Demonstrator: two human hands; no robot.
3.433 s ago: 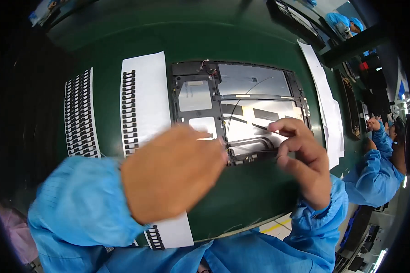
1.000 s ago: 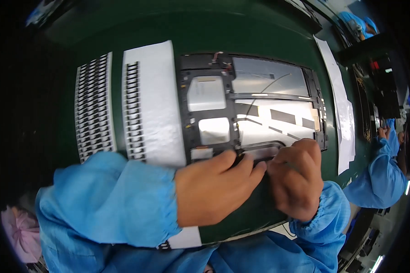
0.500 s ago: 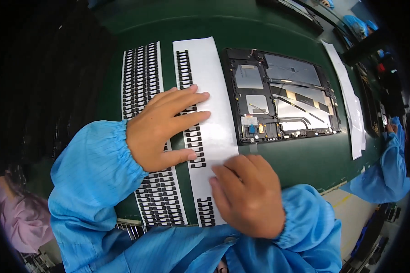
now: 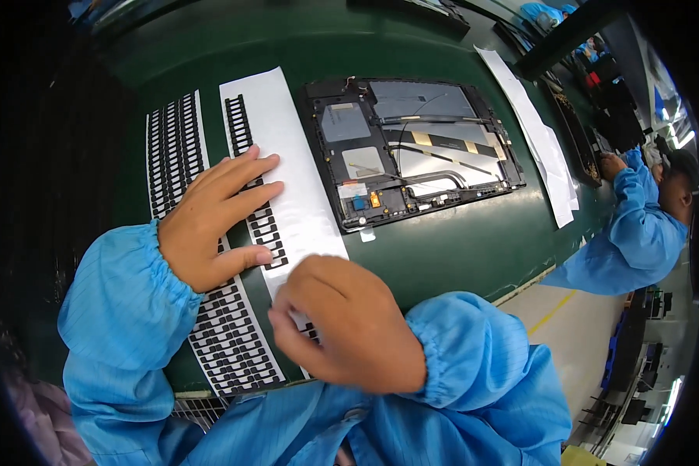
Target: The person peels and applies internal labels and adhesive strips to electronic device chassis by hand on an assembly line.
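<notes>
A white backing sheet (image 4: 303,186) lies lengthwise before me, with one column of black die-cut stickers (image 4: 239,120) along its left side. My left hand (image 4: 213,213) rests across this sheet, fingers spread, its thumb beside the lower end of the main run of stickers. Over the sheet's near part, my right hand (image 4: 349,326) is curled with its fingers pressed together. Whatever they may hold is hidden. A few black stickers show just beneath that hand. Under my left wrist passes a second sheet (image 4: 237,338), covered with several columns of similar black stickers.
An opened flat electronic panel (image 4: 419,155), with cables and metal plates, lies right of the sheets on the green table (image 4: 427,260). Beyond it are crumpled white papers (image 4: 532,140) and a black tray (image 4: 575,140). At the right sits a co-worker in blue sleeves (image 4: 637,233).
My right hand has moved left over the near end of the sheet, covering most of the lower stickers. My left hand stays spread on the sheet. The whole view has shifted to the right.
</notes>
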